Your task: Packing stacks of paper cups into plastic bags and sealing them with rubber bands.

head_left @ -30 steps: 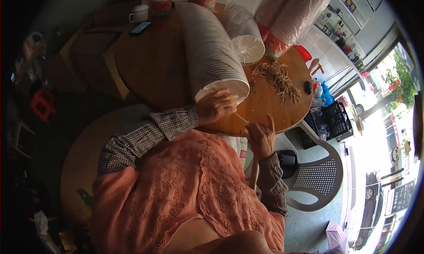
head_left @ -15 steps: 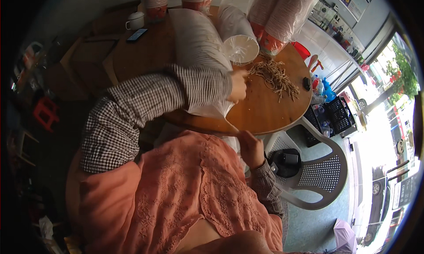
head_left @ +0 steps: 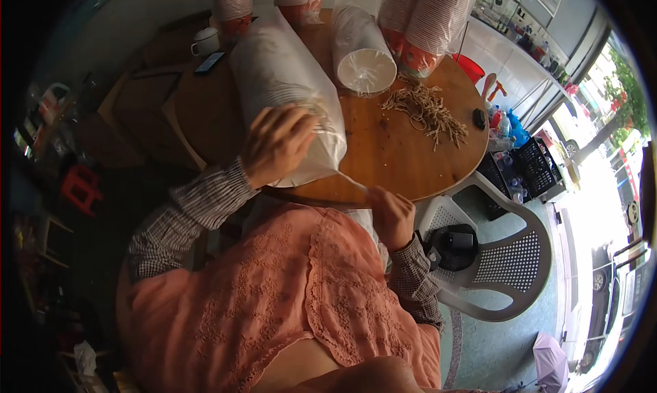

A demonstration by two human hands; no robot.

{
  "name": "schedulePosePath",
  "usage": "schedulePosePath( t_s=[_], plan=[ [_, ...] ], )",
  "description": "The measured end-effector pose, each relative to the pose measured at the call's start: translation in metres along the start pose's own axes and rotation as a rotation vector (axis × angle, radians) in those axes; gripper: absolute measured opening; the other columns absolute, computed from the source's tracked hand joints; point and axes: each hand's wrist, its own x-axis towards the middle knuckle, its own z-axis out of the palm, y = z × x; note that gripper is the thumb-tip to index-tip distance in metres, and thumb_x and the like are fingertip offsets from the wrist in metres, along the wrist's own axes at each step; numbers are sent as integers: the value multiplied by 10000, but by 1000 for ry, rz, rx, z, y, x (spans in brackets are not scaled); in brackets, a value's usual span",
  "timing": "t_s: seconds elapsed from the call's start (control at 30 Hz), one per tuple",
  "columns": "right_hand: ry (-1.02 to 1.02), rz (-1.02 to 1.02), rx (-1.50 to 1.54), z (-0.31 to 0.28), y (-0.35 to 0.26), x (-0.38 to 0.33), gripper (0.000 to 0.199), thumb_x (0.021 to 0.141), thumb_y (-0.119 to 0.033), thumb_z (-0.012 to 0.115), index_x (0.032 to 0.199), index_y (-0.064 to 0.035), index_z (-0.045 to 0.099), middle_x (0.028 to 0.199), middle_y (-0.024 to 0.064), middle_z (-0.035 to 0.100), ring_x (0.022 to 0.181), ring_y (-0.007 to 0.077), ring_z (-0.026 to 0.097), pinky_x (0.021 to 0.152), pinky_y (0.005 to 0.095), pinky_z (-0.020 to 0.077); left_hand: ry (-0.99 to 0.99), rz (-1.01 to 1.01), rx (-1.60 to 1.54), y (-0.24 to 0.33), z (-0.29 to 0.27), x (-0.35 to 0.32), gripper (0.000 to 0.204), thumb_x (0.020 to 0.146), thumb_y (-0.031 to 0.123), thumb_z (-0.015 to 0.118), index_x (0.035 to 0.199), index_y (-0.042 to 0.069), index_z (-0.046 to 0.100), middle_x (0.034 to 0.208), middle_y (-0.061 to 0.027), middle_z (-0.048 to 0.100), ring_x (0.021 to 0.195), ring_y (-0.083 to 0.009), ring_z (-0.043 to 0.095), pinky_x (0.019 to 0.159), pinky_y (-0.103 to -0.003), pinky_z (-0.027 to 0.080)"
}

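A long stack of white paper bowls or cups in a clear plastic bag (head_left: 284, 61) lies on the round wooden table (head_left: 404, 174), its near end toward me. My left hand (head_left: 280, 143) is over that near end, fingers bent and a little apart, fingertips against the plastic. The finger undersides are hidden. At the table's front edge my right hand (head_left: 391, 215) is closed on a pulled-out, twisted corner of the same bag, which stretches thin between hand and stack.
Rubber bands (head_left: 428, 112) lie in a tan heap to the right. Beyond stand a second bagged stack (head_left: 366, 71) and several bagged red-and-white cup stacks (head_left: 428, 30). A phone (head_left: 209, 63) and white mug (head_left: 205, 42) are far left; a grey chair (head_left: 499, 256) is at right.
My left hand has swung back left from beyond the bag to its near end. The bagged stack has shifted left, its end now facing me. My right hand still grips the bag's corner.
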Motion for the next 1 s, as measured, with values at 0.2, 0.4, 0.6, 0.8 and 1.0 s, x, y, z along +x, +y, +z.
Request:
schedulePosePath(
  t_s=[0.2, 0.4, 0.6, 0.8, 1.0],
  plan=[
    [-237, -111, 156, 45, -39, -14, 421, 722, -34, 638, 1142, -31, 597, 791, 90, 628, 602, 243, 610, 524, 340, 491, -93, -44, -24, -10, -53, -16, 243, 776, 122, 642, 996, 30, 595, 1014, -118, 604, 986, -284, 585, 908, -444, 426],
    [-210, -194, 98, 26, -48, 12, 275, 716, -42, 623, 990, -39, 604, 705, 70, 548, 597, 242, 578, 534, 353, 469, -339, 368, -306, -15, -22, 10, 210, 863, 130, 498, 1022, 74, 623, 952, -81, 653, 995, -190, 608, 999, -461, 385],
    [16, -182, -97, -4, -36, 76, 144, 735, -8, 624, 874, -31, 590, 671, 91, 531, 557, 285, 534, 517, 367, 426, -566, 391, -560, -29, -1, 18, 307, 799, 200, 630, 1079, 84, 587, 905, -41, 647, 928, -225, 620, 936, -417, 430],
    [29, 292, 223, 38, 9, 86, 91, 864, -65, 591, 942, -23, 577, 771, 118, 620, 658, 299, 618, 594, 310, 485, -190, 350, -349, -3, 8, 26, 515, 665, 157, 758, 1129, 85, 546, 1039, -71, 556, 902, -224, 597, 759, -310, 509],
    [-98, 763, 960, 88, 23, 55, 87, 879, -97, 611, 908, -37, 555, 688, -3, 558, 639, 72, 514, 565, 246, 434, -93, 1068, -127, -11, 11, 28, 69, 653, 155, 576, 673, 105, 534, 774, -1, 555, 746, -123, 550, 681, -259, 433]
  ],
)
